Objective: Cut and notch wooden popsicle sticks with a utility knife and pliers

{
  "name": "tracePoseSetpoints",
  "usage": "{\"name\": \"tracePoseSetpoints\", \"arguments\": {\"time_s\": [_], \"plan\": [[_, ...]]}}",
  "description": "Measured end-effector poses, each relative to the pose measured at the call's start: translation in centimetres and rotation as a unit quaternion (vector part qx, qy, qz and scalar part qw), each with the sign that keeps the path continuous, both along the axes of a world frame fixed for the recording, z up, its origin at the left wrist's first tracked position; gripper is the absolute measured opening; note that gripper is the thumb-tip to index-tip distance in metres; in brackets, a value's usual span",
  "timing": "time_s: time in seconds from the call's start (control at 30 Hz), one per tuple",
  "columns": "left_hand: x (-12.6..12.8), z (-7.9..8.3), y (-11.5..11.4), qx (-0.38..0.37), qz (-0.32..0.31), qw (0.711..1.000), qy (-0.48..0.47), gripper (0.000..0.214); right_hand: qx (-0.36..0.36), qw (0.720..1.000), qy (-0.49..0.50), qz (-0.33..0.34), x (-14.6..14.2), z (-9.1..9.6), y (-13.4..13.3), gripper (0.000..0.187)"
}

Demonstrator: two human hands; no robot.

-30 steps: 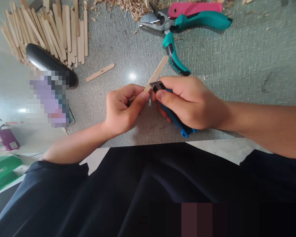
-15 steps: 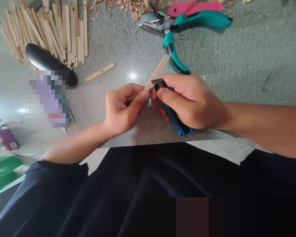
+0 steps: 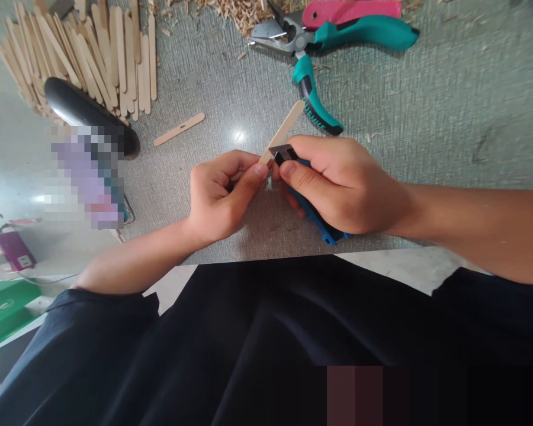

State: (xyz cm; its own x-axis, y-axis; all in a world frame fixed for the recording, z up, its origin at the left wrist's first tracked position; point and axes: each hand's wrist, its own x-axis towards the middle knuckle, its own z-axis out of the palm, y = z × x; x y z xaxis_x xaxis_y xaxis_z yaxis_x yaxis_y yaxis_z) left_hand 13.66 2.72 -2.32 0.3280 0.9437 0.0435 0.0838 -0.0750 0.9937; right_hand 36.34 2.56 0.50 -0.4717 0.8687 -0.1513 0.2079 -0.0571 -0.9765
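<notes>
My left hand [image 3: 220, 195] is closed, pinching the near end of a flat wooden stick [image 3: 284, 127] that slants up and to the right above the table. My right hand [image 3: 337, 183] is wrapped round a blue-handled utility knife [image 3: 315, 216]. The knife's dark metal head [image 3: 283, 154] rests against the stick right beside my left thumb. The stick's near end is hidden inside my left fingers.
A pile of wooden sticks [image 3: 84, 50] lies at the far left, with one loose notched stick [image 3: 179, 129] nearer. Teal and pink pliers [image 3: 328, 35] and wood shavings [image 3: 231, 9] lie at the back. A black object [image 3: 89, 115] sits left on the grey table [image 3: 426, 118].
The knife head slid a little up along the stick and came back down beside my left thumb. My left hand and the stick stayed where they were.
</notes>
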Motion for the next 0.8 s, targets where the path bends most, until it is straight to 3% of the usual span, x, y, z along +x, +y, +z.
{"name": "tracePoseSetpoints", "arguments": {"time_s": [0.3, 0.8], "plan": [[0.12, 0.24, -0.15, 0.042, 0.013, 0.999, 0.024, 0.041, 0.006, 0.999, 0.023, 0.04, 0.35, -0.28, 0.3, 0.031], [0.32, 0.64, -0.74, 0.087, 0.037, 0.99, 0.103, 0.045, -0.001, 0.999, -0.003, 0.037, 0.17, 0.19, 0.41, 0.032]]}}
